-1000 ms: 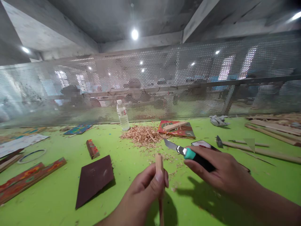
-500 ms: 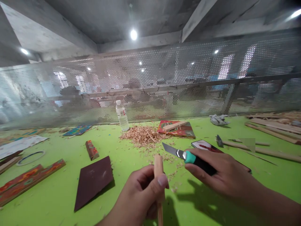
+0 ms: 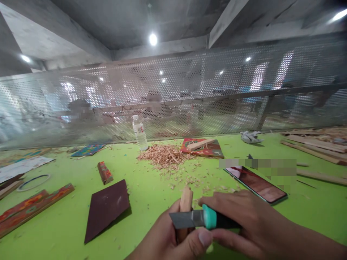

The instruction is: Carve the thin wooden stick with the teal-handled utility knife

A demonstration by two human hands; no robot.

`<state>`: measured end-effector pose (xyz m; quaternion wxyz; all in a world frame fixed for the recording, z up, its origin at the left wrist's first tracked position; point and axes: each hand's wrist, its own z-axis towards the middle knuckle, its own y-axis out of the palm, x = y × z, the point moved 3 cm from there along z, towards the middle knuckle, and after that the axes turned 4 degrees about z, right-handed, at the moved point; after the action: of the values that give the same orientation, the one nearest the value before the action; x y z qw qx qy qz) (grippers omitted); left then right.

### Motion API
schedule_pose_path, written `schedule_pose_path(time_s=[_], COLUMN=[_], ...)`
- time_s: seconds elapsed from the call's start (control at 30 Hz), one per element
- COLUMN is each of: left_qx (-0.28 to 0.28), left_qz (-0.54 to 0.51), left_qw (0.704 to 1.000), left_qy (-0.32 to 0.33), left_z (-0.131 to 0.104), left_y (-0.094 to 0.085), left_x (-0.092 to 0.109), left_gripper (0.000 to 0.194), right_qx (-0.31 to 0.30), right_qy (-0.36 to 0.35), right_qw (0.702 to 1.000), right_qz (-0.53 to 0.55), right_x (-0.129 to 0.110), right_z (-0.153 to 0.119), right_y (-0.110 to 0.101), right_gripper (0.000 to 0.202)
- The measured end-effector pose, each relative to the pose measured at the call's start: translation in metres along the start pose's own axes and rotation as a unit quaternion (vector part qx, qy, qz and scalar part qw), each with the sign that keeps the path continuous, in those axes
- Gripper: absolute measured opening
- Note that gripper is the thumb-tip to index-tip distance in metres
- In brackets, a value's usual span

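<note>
My left hand [image 3: 173, 236] is closed around a narrow wooden stick [image 3: 186, 199], its upper end poking out above the fingers. My right hand [image 3: 244, 220] grips a utility knife [image 3: 210, 217] with a black and teal handle. The knife's blade [image 3: 184, 219] lies across the stick, pointing left, just above my left thumb. Both hands are close together, and the lower part of the stick is hidden. Beyond them, a heap of wood shavings [image 3: 165, 156] rests on the green table [image 3: 151, 202], with loose curls scattered nearer.
Sandpaper [image 3: 107, 209] and a painted wood block [image 3: 105, 173] lie left; a phone [image 3: 260, 186] lies right. Behind the shavings are a water bottle [image 3: 140, 133] and a painted board [image 3: 217, 148]. A perforated metal screen [image 3: 173, 101] crosses the back. Wood strips [image 3: 314, 150] lie far right.
My right hand has moved left and down, bringing the knife from beside the stick to across it. My left hand has shifted slightly lower, still holding the stick. More of the phone shows.
</note>
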<state>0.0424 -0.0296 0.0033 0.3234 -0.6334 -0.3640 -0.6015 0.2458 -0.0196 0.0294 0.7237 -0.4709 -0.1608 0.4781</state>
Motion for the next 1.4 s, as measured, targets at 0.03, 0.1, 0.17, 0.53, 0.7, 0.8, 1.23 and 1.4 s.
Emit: schedule_pose_path(time_s=[0.03, 0.1, 0.17, 0.53, 0.7, 0.8, 1.23, 1.4], left_qx=[0.007, 0.029, 0.058, -0.002, 0.015, 0.037, 0.007, -0.027], left_qz=[0.001, -0.001, -0.007, 0.029, -0.076, -0.12, -0.215, -0.198], left_qw=[1.0, 1.0, 0.998, 1.0, 0.997, 0.992, 0.975, 0.979], left_qy=[0.0, 0.007, 0.014, 0.004, -0.002, 0.031, 0.047, 0.025], left_z=[0.0, 0.001, 0.001, 0.003, 0.01, 0.016, 0.026, 0.027], left_y=[0.0, 0.0, 0.0, -0.005, -0.013, -0.022, -0.026, -0.028], left_x=[-0.001, -0.005, -0.009, -0.001, -0.007, -0.002, 0.005, -0.003], left_gripper=[0.083, 0.073, 0.07, 0.062, 0.054, 0.05, 0.035, 0.071], right_qx=[0.007, 0.027, 0.047, 0.176, 0.158, 0.159, 0.157, 0.151], right_qy=[-0.004, -0.01, -0.015, 0.141, 0.167, 0.217, 0.238, 0.217], right_qw=[1.0, 0.999, 0.996, 0.969, 0.97, 0.962, 0.958, 0.964], right_qz=[-0.014, -0.045, -0.071, -0.104, -0.074, -0.041, -0.008, -0.023], right_x=[-0.001, -0.002, -0.003, 0.04, 0.04, 0.036, 0.032, 0.031], right_z=[0.0, -0.001, -0.001, -0.006, -0.006, -0.005, -0.004, -0.004], right_y=[0.0, 0.0, 0.0, -0.02, -0.019, -0.019, -0.02, -0.02], right_gripper=[0.063, 0.059, 0.057, 0.057, 0.056, 0.06, 0.061, 0.056])
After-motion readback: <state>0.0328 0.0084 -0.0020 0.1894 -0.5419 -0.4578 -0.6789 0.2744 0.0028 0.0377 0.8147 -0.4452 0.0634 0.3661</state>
